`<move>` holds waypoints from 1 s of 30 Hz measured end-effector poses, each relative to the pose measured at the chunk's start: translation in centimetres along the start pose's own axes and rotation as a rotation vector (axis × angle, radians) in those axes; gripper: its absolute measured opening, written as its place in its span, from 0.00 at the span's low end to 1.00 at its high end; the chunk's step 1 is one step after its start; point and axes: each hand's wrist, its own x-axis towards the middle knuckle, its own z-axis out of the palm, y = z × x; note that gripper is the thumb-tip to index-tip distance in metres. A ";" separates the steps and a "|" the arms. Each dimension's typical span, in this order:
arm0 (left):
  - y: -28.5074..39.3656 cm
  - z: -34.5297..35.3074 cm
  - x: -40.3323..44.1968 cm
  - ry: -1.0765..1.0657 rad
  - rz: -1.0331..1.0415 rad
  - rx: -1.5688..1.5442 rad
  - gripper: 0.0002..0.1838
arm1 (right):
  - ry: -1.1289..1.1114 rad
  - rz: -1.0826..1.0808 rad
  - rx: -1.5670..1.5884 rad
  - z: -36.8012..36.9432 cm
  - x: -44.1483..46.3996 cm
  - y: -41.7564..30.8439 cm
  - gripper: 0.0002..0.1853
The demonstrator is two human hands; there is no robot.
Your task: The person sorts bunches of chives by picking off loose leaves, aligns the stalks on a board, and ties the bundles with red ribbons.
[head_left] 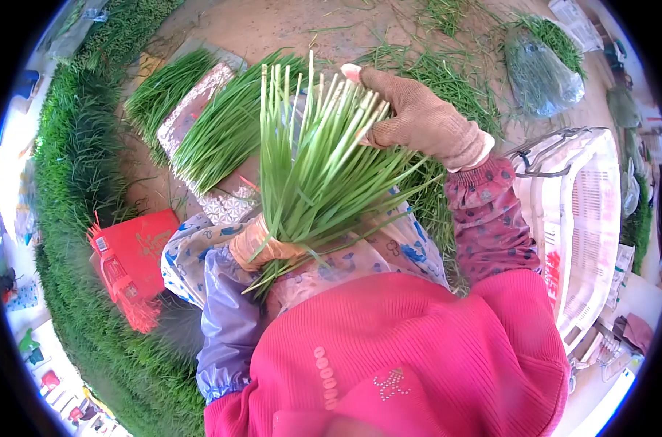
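A big bunch of garlic chives [323,160] fans out above my lap, its pale cut ends pointing up and away from me. My left hand [265,246], in a tan glove, is closed around the lower, leafy part of the bunch. At the upper right, my right hand [425,120] wears a brown glove with bare fingertips. Its thumb and fingers are curled around the pale stem ends on the right side. Part of the right fingers is hidden behind the stems.
Chive bundles [229,124] lie on patterned sheets at left. A red box [138,251] with red ties sits beside a long wall of stacked greens [76,182]. Loose chives [447,87] cover the floor ahead. A filled plastic bag [542,73] and white basket [586,218] stand at right.
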 end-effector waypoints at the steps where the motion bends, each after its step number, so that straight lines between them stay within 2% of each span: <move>1: 0.0 0.2 -0.2 0.000 -0.005 0.002 0.21 | -0.003 -0.003 0.002 0.0 0.0 0.1 0.38; 3: 0.0 0.5 -0.5 0.009 0.037 0.164 0.19 | -0.104 0.161 0.341 -0.2 -0.3 -0.2 0.38; 5: 0.2 0.6 -0.4 0.026 0.036 0.187 0.19 | -0.077 0.118 0.430 -0.3 -0.7 -0.3 0.35; 7: 0.3 0.7 -0.2 0.048 0.039 0.210 0.19 | 0.071 0.107 0.520 -1.4 -1.3 -0.5 0.28; 8: 0.3 0.7 0.0 0.084 0.032 0.146 0.19 | 0.201 0.100 0.491 -1.6 -1.3 0.5 0.19; 9: 0.4 0.8 0.1 0.118 0.025 0.081 0.19 | 0.198 0.099 0.487 -1.9 -1.3 0.8 0.19; 11: 0.9 0.3 0.2 0.111 0.003 0.020 0.20 | 0.579 0.059 0.649 -2.7 -1.3 1.3 0.14; 13: 1.1 -0.1 0.6 0.100 -0.006 -0.045 0.20 | 0.635 0.120 0.597 -4.4 -1.3 2.1 0.10; 15: 1.2 -0.4 0.6 0.078 0.051 -0.041 0.22 | 0.661 0.172 0.229 -5.8 -0.9 3.3 0.14; 16: 1.1 -0.2 0.3 0.082 0.053 -0.040 0.22 | 0.503 0.162 0.111 -6.7 -0.5 3.7 0.22; 17: 0.9 0.1 -0.1 0.051 0.006 -0.147 0.21 | 0.502 0.158 0.108 -6.6 -0.3 3.9 0.22; 19: 1.2 0.4 -0.5 0.020 -0.039 -0.253 0.20 | 0.084 0.311 0.066 -5.8 0.6 3.1 0.31; 20: 1.4 0.5 -0.6 0.011 -0.205 -0.590 0.21 | -0.123 0.276 0.295 -5.2 1.0 4.5 0.36; 21: 1.6 0.0 -0.3 0.003 -0.232 -0.689 0.22 | -0.216 0.184 0.507 -4.1 1.0 5.7 0.34; 23: 2.0 -0.8 0.1 0.006 -0.263 -0.790 0.23 | -0.396 0.294 0.525 -3.3 1.1 3.4 0.30; 24: 2.2 -0.9 0.0 -0.084 -0.379 -0.826 0.26 | -0.334 0.299 0.472 -3.5 1.0 2.7 0.23; 25: 2.3 -0.8 0.0 -0.174 -0.495 -0.861 0.28 | -0.344 0.302 0.467 -4.0 1.2 3.1 0.23; 27: 2.6 -0.1 -0.2 -0.104 -0.510 -0.984 0.29 | 0.074 0.346 0.013 -5.9 1.5 4.4 0.19; 28: 2.8 0.1 -0.1 -0.038 -0.520 -1.098 0.30 | 0.070 0.346 0.003 -7.1 1.3 4.7 0.19; 29: 2.9 -0.2 0.3 -0.027 -0.511 -1.101 0.30 | 0.298 0.311 0.171 -8.4 1.3 4.8 0.18; 30: 3.3 -1.1 1.1 -0.049 -0.423 -0.828 0.33 | 0.521 0.270 0.338 -9.3 1.4 4.6 0.18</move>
